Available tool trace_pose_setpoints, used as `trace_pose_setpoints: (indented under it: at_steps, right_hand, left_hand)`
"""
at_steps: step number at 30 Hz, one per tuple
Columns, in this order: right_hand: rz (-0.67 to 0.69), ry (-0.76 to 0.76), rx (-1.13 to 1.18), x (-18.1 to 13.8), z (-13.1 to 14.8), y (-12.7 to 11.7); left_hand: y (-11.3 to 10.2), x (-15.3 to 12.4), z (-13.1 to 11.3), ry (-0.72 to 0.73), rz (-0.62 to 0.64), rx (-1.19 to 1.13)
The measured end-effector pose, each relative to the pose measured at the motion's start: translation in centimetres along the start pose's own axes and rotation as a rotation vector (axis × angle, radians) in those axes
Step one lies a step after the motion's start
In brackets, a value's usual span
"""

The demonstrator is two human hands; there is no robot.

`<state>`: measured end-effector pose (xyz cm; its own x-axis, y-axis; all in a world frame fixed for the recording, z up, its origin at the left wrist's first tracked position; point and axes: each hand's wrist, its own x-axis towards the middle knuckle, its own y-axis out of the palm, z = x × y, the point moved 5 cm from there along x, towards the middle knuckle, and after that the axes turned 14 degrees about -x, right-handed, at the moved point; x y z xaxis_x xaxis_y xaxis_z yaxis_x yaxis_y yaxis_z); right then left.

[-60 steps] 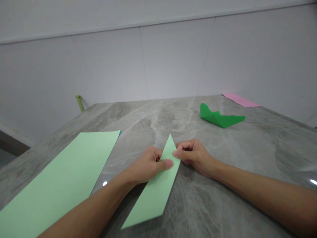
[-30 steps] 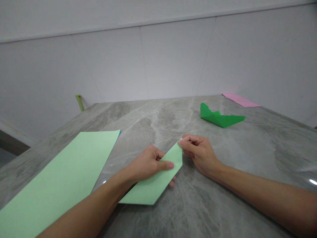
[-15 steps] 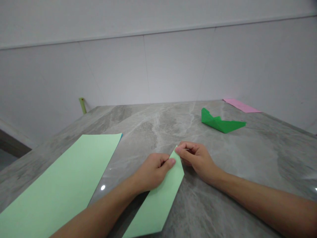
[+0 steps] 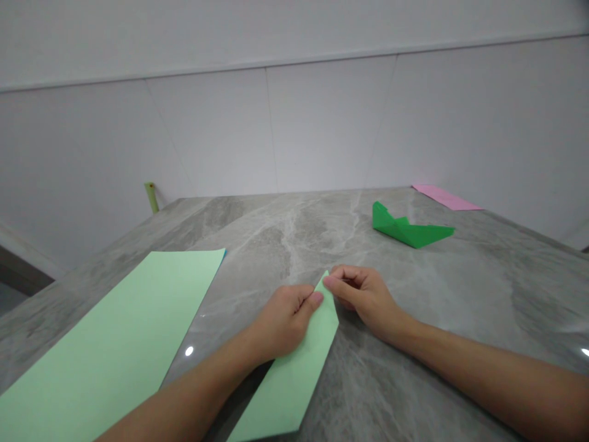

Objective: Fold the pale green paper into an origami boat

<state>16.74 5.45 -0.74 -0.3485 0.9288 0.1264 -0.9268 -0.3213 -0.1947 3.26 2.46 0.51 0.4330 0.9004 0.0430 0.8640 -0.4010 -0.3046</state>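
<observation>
A strip of folded light green paper runs from the bottom edge up to a pointed tip between my hands. My left hand grips its left edge near the tip, thumb on top and fingers curled beneath. With thumb and forefinger, my right hand pinches the paper close to the point. The fingers under the paper are hidden. To the left lies a larger stack of light green paper sheets, with a thin blue edge showing at its far right corner. My left forearm passes over its lower part.
A green folded paper boat rests on the grey marble-patterned table, beyond my right hand. Pink paper lies at the back right, by the white wall. A yellow-green object stands past the table's left back edge.
Both hands keep their hold on the folded paper, nearly still. The whole view has shifted very slightly.
</observation>
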Motion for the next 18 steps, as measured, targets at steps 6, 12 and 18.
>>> trace_pose_setpoints:
  at_steps: [6,12,18]
  right_hand:
    - [0.084,0.015,-0.063,0.0,0.0,0.4]
    - [0.124,0.021,-0.109,-0.1,0.0,0.7]
    - [-0.038,0.035,0.003,0.1,-0.2,-0.1]
  left_hand:
    - [-0.6,0.2,-0.2,0.048,-0.117,-0.004]
    - [-1.3,0.2,0.1,0.030,-0.217,-0.127]
    - [0.3,-0.2,1.4,-0.190,0.089,-0.375]
